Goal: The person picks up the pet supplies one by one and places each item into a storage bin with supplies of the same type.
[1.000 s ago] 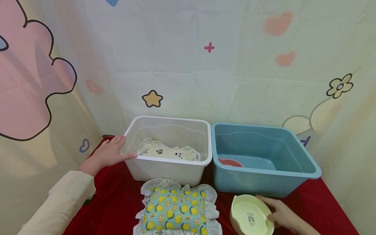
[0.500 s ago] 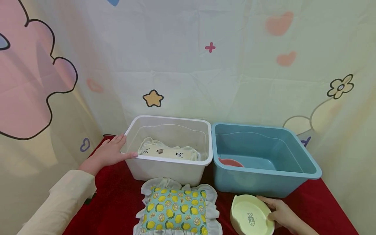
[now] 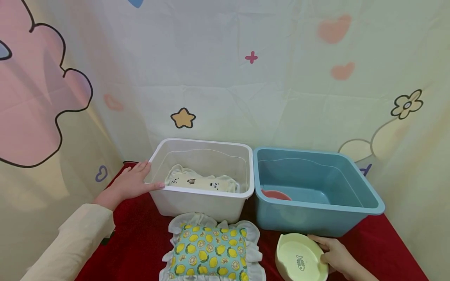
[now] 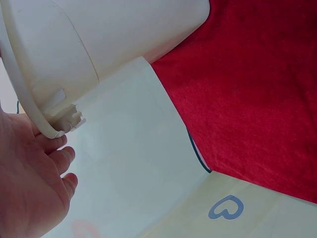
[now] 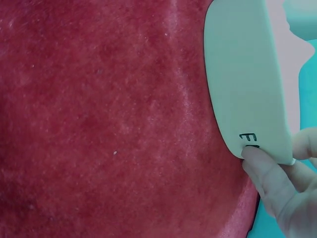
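My left hand [image 3: 133, 181] rests on the left front corner of the white bin [image 3: 200, 205], thumb along the front rim and fingers spread at the side. In the left wrist view, the fingertips [image 4: 62, 159] show just past the rim. Low on the right, my right hand [image 3: 335, 253] pinches the edge of a pale yellow pet bowl [image 3: 293, 253] with a fishbone print inside. The right wrist view shows fingers [image 5: 270, 173] against the bowl's outer wall, partly over dark lettering, and the thumb at its rim.
A ruffled lemon-print cushion [image 3: 209, 249] lies before the white bin. Inside that bin is a cream frilled cloth item [image 3: 200, 181]. The blue bin [image 3: 316, 216] beside it holds a red, partly hidden round thing [image 3: 277, 194]. Red cloth [image 3: 133, 234] covers the table; a printed curtain [image 3: 218, 105] hangs behind.
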Motion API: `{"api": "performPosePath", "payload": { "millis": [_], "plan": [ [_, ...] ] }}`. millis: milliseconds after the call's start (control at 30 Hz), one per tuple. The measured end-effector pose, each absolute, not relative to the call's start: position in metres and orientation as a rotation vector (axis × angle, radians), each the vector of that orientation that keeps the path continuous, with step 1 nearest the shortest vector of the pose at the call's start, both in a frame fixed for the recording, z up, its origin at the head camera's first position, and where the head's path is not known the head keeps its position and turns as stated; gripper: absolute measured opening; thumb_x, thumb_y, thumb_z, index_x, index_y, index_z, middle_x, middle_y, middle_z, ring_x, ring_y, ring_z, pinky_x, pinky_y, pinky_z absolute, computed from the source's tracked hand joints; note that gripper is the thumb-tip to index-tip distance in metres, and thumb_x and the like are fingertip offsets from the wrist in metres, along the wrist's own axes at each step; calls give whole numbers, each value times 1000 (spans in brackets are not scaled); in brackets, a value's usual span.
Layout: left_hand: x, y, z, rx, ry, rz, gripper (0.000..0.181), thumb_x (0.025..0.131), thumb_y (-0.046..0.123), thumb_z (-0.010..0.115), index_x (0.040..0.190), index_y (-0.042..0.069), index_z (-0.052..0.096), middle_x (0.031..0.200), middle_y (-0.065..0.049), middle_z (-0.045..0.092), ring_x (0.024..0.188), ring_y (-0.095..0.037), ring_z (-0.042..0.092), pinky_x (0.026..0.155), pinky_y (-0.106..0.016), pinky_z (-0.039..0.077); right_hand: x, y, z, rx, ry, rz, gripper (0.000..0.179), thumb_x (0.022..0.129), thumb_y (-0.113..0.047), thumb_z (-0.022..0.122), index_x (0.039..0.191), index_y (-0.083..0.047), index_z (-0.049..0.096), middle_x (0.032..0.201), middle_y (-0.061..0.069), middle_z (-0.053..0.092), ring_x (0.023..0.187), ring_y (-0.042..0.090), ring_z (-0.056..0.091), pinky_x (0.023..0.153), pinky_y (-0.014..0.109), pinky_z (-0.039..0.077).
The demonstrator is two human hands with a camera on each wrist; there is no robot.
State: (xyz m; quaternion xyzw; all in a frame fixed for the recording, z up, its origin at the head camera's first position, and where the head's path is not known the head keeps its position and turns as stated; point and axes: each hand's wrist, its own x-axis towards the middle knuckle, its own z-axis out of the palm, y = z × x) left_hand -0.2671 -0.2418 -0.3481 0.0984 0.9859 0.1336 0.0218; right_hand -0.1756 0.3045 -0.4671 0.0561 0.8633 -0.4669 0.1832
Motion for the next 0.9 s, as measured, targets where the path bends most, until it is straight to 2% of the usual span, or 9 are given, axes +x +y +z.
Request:
{"api": "performPosePath", "payload": {
  "millis": [333, 567, 900],
  "plan": [
    [-267, -242, -348, 307, 3061, 411, 104, 73, 70, 45, 138, -6, 16, 143, -28, 15, 130, -45, 12, 101, -64, 9, -176, 303, -467, 155, 2449, -1322, 64, 66, 11, 50, 129, 10, 36, 108, 27, 58, 58, 20, 57, 51, 38, 52],
    [-268, -243, -349, 299, 3060, 417, 104, 73, 70, 45, 139, -5, 16, 143, -28, 15, 131, -45, 12, 101, -64, 9, -178, 302, -462, 171, 2472, -1283, 61, 67, 11, 49, 128, 7, 40, 106, 23, 60, 60, 19, 56, 49, 35, 51],
    [-267, -242, -350, 308, 3065, 415, 103, 73, 70, 45, 139, -4, 15, 143, -28, 15, 130, -45, 13, 100, -64, 9, -181, 302, -455, 108, 2477, -1278, 62, 66, 11, 50, 127, 9, 39, 107, 26, 59, 60, 20, 56, 50, 36, 52]
  ]
}}
